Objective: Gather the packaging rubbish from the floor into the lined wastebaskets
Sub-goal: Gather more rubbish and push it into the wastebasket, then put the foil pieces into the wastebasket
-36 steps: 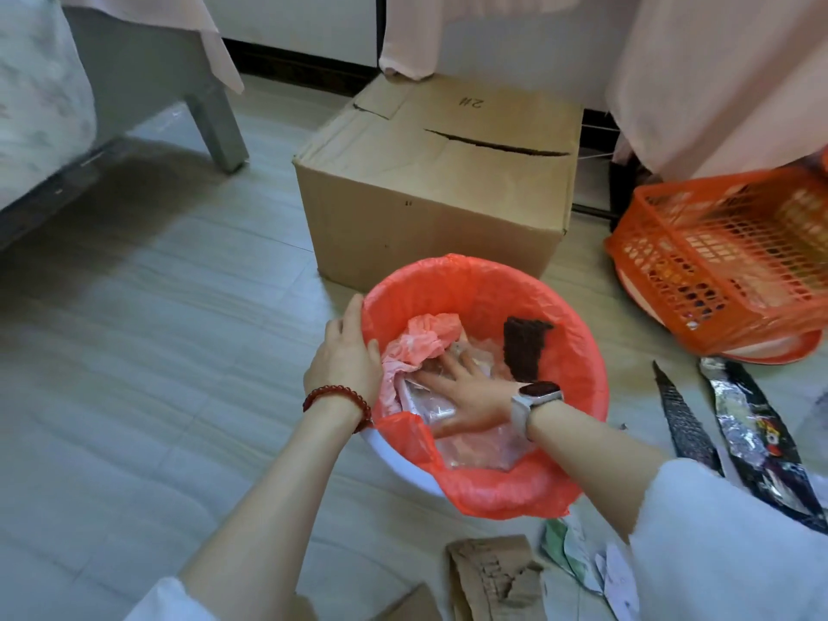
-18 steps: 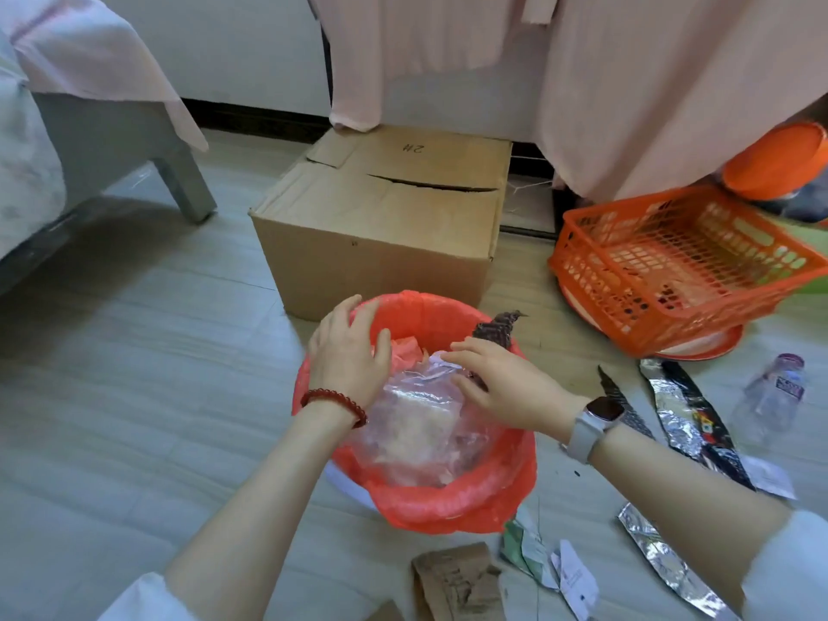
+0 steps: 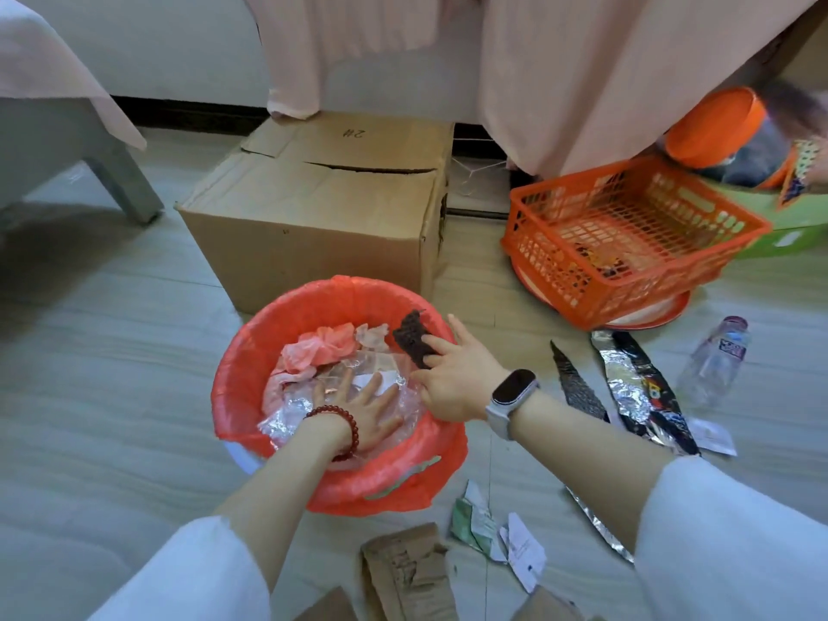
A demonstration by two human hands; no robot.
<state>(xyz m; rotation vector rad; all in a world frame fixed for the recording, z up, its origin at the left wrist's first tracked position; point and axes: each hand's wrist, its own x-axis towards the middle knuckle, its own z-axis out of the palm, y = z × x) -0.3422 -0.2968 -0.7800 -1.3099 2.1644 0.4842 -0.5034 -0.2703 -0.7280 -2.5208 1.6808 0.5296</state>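
Only the cardboard box (image 3: 313, 226) reads "2H".

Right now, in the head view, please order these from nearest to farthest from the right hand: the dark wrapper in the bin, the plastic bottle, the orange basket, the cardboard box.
Measured from the right hand:
1. Dark wrapper, touching its fingertips, inside the bin.
2. Cardboard box, behind the bin, and orange basket, back right: too close to call.
3. Plastic bottle, far right on the floor.
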